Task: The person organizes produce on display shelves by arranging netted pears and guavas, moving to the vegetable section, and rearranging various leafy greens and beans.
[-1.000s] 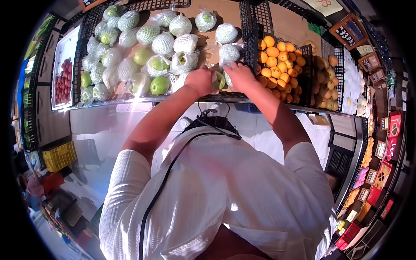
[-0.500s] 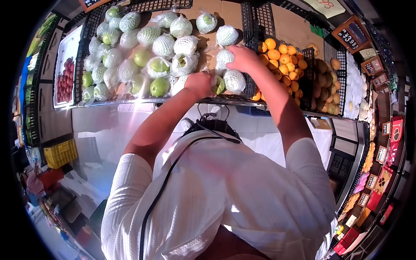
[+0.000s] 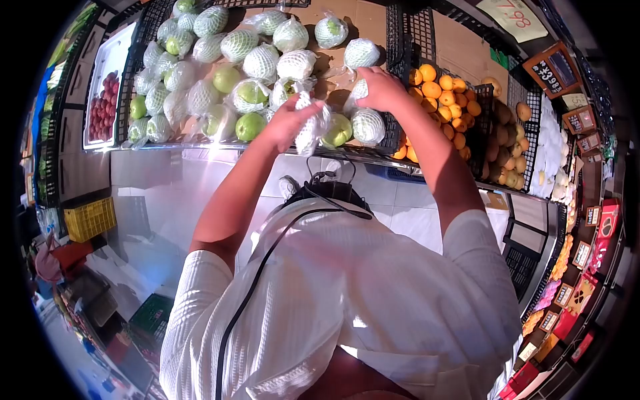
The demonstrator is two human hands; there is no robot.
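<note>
My left hand point(image 3: 291, 124) grips a crumpled white foam net point(image 3: 310, 125) at the front of the fruit display. Just right of it lies a bare green fruit point(image 3: 338, 130). My right hand point(image 3: 383, 91) is closed on a net-wrapped fruit point(image 3: 357, 95), which its fingers partly hide. Another net-wrapped fruit point(image 3: 367, 127) sits below that hand, near the front edge. Many more green fruits in white nets and clear wrap point(image 3: 239, 45) spread to the left, with an unwrapped green fruit point(image 3: 250, 127) among them.
Black mesh dividers point(image 3: 398, 47) separate the green fruit from orange fruits point(image 3: 448, 100) on the right. Brownish round fruits point(image 3: 510, 143) lie beyond. At far left, a white foam box point(image 3: 123, 63) holds red fruits. A yellow crate point(image 3: 91, 219) stands on the floor.
My left hand has moved left and lifted the foam net off to the side, leaving the green fruit beside it in fuller view. My right hand stays at the same wrapped fruit.
</note>
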